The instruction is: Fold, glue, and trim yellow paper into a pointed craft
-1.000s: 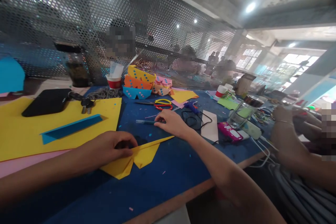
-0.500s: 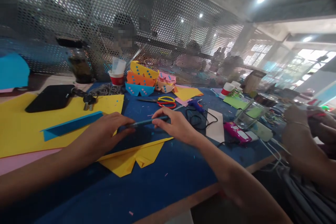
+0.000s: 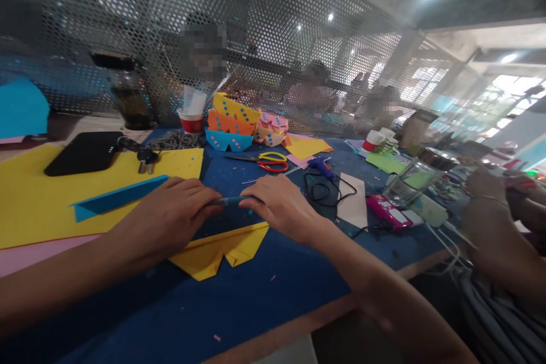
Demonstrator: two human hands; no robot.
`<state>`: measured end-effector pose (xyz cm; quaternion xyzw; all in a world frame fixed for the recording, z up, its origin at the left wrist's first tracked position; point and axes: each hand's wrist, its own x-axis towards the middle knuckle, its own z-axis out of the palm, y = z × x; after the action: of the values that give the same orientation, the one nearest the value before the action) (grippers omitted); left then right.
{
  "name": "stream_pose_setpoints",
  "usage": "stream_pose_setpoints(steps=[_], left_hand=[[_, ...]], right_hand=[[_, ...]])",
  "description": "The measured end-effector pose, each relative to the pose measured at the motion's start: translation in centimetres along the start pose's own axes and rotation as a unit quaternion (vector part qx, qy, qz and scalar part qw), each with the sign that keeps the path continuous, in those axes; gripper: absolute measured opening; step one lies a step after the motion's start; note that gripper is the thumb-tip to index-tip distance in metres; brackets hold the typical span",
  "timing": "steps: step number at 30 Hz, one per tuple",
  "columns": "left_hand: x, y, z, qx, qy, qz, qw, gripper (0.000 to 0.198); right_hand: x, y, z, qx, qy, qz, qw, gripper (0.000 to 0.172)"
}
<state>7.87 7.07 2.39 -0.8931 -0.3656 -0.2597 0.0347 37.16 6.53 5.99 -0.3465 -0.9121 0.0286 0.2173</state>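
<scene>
Between my two hands runs a slim blue-grey stick that looks like a pen [image 3: 232, 201]; its ends are hidden in my fingers. My left hand [image 3: 179, 210] is closed on its left part, and my right hand [image 3: 279, 205] pinches the right part. Just below them on the table lies a folded yellow paper piece [image 3: 213, 253] with a notched lower edge. A folded blue paper strip [image 3: 119, 198] rests to the left, partly behind my left hand, on a yellow sheet [image 3: 34, 205].
Scissors [image 3: 273, 161] and a blue glue gun [image 3: 321, 167] with a black cord lie beyond. Several decorated paper crowns [image 3: 230, 141] stand at the back. A phone [image 3: 83, 153] is at left, a pink device [image 3: 388, 213] and glass jar [image 3: 412, 179] at right, near another person's arms [image 3: 490, 227].
My right hand has moved slightly left, closer to my left hand, so less of the pen-like stick shows. Both hands still grip it. The whole view has shifted slightly.
</scene>
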Motion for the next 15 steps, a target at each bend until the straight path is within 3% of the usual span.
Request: stream_pose_setpoints(steps=[15], left_hand=[[0.1,0.6,-0.5,0.022,-0.02,-0.002,1.0,0.041]], right_hand=[[0.0,-1.1,-0.3,-0.002,-0.038,0.029,0.999,0.029]])
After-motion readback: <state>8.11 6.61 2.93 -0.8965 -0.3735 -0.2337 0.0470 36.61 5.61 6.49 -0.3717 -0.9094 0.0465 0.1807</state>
